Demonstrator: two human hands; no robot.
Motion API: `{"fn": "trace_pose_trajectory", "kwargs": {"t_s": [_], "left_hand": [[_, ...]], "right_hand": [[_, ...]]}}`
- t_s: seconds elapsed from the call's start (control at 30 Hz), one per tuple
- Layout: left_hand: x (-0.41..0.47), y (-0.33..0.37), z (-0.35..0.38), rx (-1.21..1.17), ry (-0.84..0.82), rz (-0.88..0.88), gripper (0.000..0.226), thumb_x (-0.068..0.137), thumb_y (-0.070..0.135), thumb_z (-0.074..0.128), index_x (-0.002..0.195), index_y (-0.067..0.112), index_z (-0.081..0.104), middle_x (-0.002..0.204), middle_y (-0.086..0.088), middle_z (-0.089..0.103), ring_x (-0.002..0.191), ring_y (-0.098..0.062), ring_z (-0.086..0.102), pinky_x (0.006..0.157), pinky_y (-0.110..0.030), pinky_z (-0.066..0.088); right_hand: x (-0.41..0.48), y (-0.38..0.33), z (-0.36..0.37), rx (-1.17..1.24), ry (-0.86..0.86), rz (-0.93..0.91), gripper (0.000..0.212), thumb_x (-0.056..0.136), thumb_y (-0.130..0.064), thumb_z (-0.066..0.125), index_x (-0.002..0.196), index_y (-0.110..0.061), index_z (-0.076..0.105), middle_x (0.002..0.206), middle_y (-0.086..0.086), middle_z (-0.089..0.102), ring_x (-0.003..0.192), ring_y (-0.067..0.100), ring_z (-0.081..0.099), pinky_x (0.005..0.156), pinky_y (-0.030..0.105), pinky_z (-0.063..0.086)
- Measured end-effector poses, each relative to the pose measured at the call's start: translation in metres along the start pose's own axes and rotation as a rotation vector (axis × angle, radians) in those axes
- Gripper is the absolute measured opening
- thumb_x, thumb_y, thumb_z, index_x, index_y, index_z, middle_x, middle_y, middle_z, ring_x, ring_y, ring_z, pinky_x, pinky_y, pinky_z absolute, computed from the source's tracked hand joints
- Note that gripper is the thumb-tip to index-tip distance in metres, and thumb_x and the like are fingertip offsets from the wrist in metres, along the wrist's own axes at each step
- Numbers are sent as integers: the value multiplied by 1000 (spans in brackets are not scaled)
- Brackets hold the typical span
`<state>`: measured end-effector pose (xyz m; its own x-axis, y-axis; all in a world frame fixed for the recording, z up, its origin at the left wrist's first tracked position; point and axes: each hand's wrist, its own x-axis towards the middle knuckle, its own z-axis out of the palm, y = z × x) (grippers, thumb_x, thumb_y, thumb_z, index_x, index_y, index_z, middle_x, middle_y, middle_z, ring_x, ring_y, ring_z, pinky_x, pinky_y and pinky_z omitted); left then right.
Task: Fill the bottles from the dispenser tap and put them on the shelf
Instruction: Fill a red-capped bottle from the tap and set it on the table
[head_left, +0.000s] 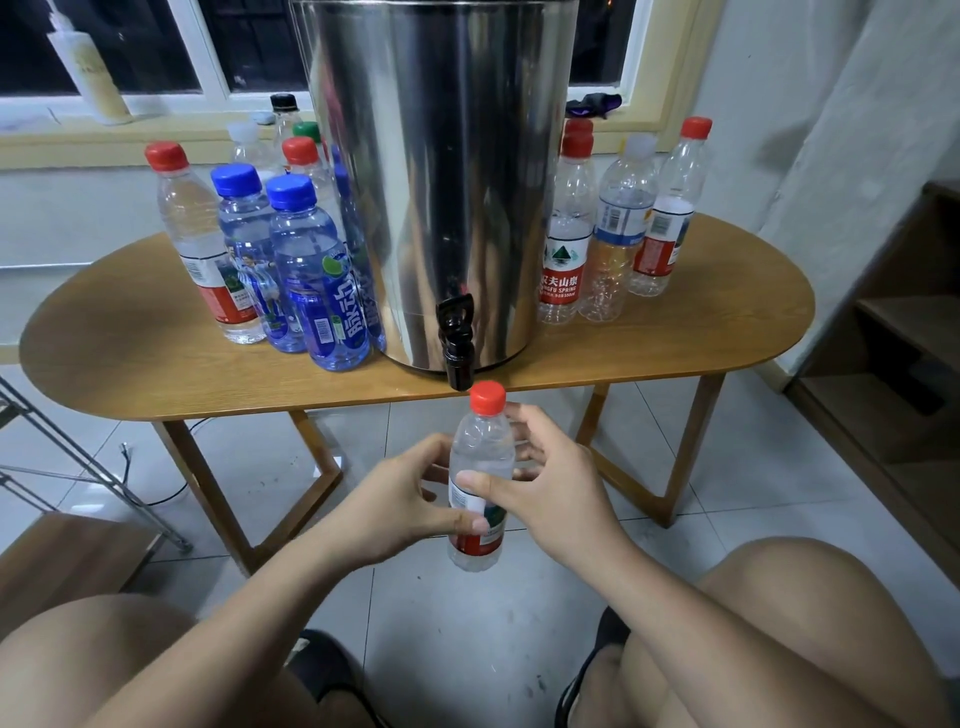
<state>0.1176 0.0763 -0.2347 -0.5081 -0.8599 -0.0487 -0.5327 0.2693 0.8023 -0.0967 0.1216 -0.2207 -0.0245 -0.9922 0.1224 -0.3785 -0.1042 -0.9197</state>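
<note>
Here, left hand (400, 501) and right hand (553, 480) are both curling around a clear, ribbed plastic bottle (480, 441), red-capped, upright, just beneath the black tap (456, 340) of the shiny cylindrical steel dispenser (447, 182), capped bottles (306, 249) flanking the dispenser on the oval wooden table (145, 364).

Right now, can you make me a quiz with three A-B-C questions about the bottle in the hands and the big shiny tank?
1. Where is the held bottle?
A. standing on the table
B. just under the tap
C. on the windowsill

2. What colour is its cap?
A. blue
B. green
C. red

3. Is the cap on?
A. yes, on the neck
B. no, lying on the floor
C. no, on top of the tank

Answers:
1 B: the left hand and right hand hold it in the air, its top just below the tap.
2 C: the cap is bright red.
3 A: the cap sits on the neck.
</note>
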Motion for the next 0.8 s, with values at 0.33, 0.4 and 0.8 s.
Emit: {"fn": "trace_pose_trajectory", "kwargs": {"t_s": [0.33, 0.4, 0.8], "left_hand": [[-4, 10, -9, 106, 118, 14, 63, 67, 52, 94, 123, 41, 66, 115, 22, 75, 106, -5, 72, 90, -40, 63], [-9, 13, -22, 95, 151, 24, 59, 67, 45, 97, 118, 39, 68, 114, 20, 76, 101, -10, 75, 89, -42, 63], [-34, 26, -117, -201, 565, 71, 63, 73, 21, 98, 130, 28, 72, 125, 6, 80, 117, -16, 75, 105, -50, 57]], "right_hand": [[2, -3, -4, 97, -95, -18, 67, 78, -37, 97, 134, -41, 61, 125, -16, 73, 118, 6, 70, 98, 37, 61], [4, -2, -6, 104, -95, -15, 69, 76, -43, 97, 135, -42, 61, 127, -15, 72, 119, 6, 69, 97, 39, 62], [13, 11, -8, 34, -57, 25, 49, 86, -42, 91, 129, -36, 67, 113, -13, 75, 102, 4, 74, 90, 28, 61]]}}
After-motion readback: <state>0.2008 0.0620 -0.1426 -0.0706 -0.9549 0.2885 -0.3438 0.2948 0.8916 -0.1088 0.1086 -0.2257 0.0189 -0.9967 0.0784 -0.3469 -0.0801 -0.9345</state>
